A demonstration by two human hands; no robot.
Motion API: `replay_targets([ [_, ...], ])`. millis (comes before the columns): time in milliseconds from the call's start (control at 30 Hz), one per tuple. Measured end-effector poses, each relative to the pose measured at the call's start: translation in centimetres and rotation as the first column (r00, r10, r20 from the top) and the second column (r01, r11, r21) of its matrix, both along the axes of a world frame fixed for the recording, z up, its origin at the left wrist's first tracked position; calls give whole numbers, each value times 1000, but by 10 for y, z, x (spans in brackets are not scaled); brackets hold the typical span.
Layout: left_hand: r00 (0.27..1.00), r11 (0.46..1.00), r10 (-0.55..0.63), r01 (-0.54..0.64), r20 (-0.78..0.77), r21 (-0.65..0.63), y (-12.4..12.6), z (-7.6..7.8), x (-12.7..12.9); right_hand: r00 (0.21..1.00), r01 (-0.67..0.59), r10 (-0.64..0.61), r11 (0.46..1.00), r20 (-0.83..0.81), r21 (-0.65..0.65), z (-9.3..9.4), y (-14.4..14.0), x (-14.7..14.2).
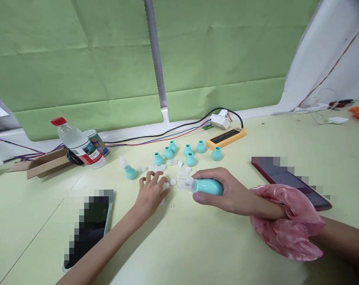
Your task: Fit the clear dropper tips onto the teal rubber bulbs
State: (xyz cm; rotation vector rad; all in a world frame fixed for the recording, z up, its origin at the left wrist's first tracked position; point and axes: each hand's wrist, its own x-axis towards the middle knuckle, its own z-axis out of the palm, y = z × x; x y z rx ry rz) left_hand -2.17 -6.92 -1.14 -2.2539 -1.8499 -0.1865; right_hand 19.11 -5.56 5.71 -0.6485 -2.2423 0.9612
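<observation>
Teal and rubbery, the bulb is lying sideways in the right hand, whose fingers are wrapping tightly around it just above the pale green table. The left hand is resting flat, fingers spread, on small clear plastic pieces. More teal bulbs are standing behind, near a yellow power strip.

Pale green table, backed by a creased green backdrop with a grey strip down the middle. Plastic water bottle with a red cap lay tipped over at the far left, a printed cup right behind it, open cardboard box beside. Yellow power strip sat near the wall with a white adapter just behind. One phone lower left, another on the right.
</observation>
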Motion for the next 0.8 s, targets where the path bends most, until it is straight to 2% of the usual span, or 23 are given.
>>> replay_targets([
  [133, 981, 996, -35, 50, 189, -76, -4, 9, 6, 998, -14, 7, 993, 59, 117, 1, -1, 0],
  [200, 929, 994, -66, 95, 363, -62, -7, 18, 8, 997, 0, -16, 980, 76, 198, 1, -2, 0],
  [267, 794, 984, -118, 175, 597, -38, -12, 32, 8, 996, 17, -42, 961, 85, 276, 2, -3, 1],
  [367, 481, 948, -139, 318, 866, -24, -23, 56, 7, 996, 21, -54, 924, 77, 382, 5, -4, 4],
  [433, 332, 918, -76, 391, 940, -63, -31, 68, 7, 997, 26, -57, 890, 54, 455, 7, -6, 6],
  [533, 182, 892, 39, 437, 983, -116, -40, 78, 10, 995, 26, -74, 841, 66, 541, 10, -12, 8],
  [600, 118, 896, 78, 426, 990, -121, -43, 80, 14, 989, 16, -97, 822, 111, 569, 12, -15, 9],
  [667, 87, 915, 88, 387, 992, -115, -46, 82, 18, 985, 11, -109, 816, 136, 578, 14, -18, 10],
  [800, 110, 957, 75, 270, 991, -102, -53, 84, 24, 990, 30, -106, 813, 96, 581, 14, -20, 11],
])
